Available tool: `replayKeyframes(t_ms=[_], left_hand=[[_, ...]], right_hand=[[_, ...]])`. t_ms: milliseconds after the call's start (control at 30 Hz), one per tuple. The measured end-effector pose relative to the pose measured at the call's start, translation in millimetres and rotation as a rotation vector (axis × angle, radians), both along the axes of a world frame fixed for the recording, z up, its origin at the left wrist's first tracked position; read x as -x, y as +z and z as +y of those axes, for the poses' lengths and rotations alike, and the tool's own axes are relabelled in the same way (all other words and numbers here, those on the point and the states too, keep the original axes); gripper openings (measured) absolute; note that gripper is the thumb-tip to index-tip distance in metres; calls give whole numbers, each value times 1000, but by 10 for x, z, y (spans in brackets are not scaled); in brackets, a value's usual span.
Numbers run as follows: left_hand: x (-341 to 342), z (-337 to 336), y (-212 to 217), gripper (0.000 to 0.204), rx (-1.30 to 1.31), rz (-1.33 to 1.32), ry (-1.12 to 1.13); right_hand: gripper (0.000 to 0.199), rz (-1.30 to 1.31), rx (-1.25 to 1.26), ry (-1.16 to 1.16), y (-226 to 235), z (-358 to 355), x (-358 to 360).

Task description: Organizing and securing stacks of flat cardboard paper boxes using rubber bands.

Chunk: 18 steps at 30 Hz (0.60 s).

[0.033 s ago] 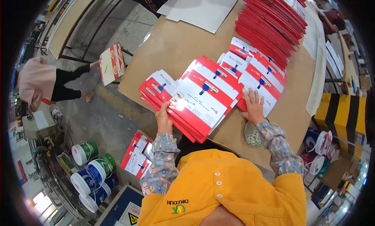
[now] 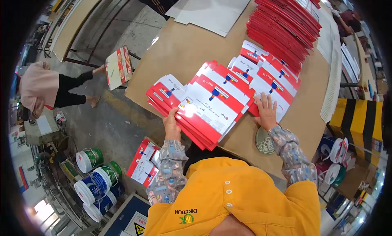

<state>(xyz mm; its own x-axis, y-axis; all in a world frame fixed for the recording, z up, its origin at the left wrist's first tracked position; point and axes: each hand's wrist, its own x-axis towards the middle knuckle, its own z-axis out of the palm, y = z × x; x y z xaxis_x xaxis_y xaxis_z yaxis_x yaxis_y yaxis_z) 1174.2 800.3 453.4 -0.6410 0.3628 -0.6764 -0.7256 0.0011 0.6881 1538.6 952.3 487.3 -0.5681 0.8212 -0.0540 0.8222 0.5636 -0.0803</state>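
Left hand (image 2: 172, 125) grips the near-left edge of a fanned stack of red-and-white flat cartons (image 2: 204, 105), fingers curled around it. Stack lies on the brown counter (image 2: 183, 48), overhanging its near edge. Right hand (image 2: 267, 111) rests flat, fingers spread, on adjacent cartons (image 2: 273, 83). Round dish of rubber bands (image 2: 265, 143) sits just below the right wrist.

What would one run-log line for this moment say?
left hand: on card stack | right hand: flat on cards | dish: near right wrist
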Motion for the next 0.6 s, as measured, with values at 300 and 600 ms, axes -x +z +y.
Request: replayKeyframes(t_ms=[300,600], left_hand=[[91,-278,-43,46,59,-79,60],[71,-416,-110,50,19,-60,-4]], right_hand=[[65,-23,-16,160,-309,1141,-1005],[80,-104,-9,463,-113,1566,-877]])
